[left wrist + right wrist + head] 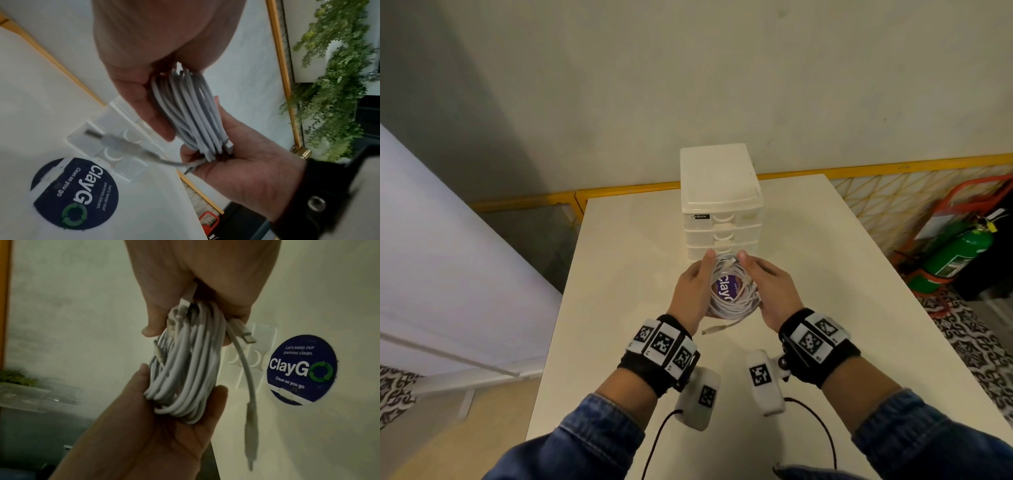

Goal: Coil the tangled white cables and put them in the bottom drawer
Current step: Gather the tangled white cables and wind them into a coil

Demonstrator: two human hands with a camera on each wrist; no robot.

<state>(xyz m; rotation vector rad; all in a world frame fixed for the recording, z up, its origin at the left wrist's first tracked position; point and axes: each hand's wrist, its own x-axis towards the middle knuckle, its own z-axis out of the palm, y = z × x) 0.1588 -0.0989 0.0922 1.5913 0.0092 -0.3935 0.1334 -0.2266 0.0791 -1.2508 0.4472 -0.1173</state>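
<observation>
white drawer unit [722,205] just behind the held cables [734,294].

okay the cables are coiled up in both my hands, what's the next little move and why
Probably shift the coil into your right hand and free your left hand to pull open the bottom drawer. All three drawers look closed, and one plug end dangles loose.
</observation>
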